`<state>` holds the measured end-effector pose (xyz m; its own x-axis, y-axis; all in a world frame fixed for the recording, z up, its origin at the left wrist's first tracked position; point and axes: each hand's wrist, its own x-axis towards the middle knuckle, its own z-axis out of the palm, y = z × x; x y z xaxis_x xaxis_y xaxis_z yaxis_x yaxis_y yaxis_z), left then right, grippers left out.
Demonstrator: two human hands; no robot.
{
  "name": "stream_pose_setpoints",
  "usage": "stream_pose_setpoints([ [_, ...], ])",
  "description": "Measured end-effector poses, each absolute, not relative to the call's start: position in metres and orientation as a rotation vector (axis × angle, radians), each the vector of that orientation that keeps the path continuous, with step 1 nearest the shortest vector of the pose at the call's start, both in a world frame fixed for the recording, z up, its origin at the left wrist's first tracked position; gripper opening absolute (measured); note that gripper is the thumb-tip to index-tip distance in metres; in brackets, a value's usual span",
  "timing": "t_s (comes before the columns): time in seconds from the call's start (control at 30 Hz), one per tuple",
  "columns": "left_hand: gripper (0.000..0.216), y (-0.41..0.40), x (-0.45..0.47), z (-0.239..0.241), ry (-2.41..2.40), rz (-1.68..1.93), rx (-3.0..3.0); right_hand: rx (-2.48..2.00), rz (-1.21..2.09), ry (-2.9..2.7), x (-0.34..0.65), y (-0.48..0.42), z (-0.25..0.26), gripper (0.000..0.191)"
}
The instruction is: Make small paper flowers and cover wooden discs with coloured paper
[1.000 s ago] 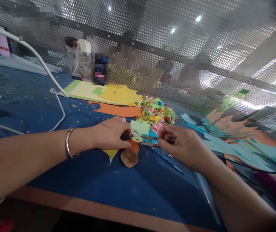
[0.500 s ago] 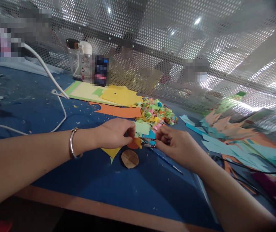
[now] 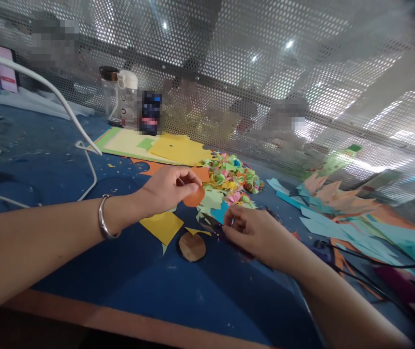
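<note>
The left hand (image 3: 164, 191) pinches the orange circle (image 3: 194, 197) past the wood disc (image 3: 192, 247), the right hand (image 3: 256, 233) curls round the scissors (image 3: 211, 222) near it, and a yellow scrap (image 3: 197, 231), now at the disc's edge, looks snipped off.

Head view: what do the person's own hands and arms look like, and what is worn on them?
The left hand is ungloved, with a shiny silver bangle around its wrist. The right hand is ungloved too. No sleeve covers either forearm.
</note>
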<state>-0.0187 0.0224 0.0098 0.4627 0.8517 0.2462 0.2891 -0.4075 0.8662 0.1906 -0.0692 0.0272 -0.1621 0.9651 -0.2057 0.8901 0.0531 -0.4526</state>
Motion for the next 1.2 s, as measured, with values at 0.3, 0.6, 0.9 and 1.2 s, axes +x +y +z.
stream_pose_setpoints([
  [0.3, 0.003, 0.005, -0.010, 0.012, 0.868, 0.824, 1.473, -1.746, 0.164, -2.271, 0.189, -0.076, 0.023, 0.020],
  [0.6, 0.008, -0.008, -0.006, 0.015, 0.834, 0.715, 1.282, -1.193, -0.221, -2.327, 0.183, -0.083, 0.018, 0.011],
  [0.9, 0.005, -0.015, -0.004, 0.021, 0.749, 0.632, 1.167, -1.275, -0.071, -2.223, 0.183, -0.078, 0.018, 0.007],
  [1.2, 0.020, -0.017, -0.009, 0.013, 0.643, 0.679, 1.547, -1.434, 0.089, -2.045, 0.182, -0.076, 0.020, 0.008],
])
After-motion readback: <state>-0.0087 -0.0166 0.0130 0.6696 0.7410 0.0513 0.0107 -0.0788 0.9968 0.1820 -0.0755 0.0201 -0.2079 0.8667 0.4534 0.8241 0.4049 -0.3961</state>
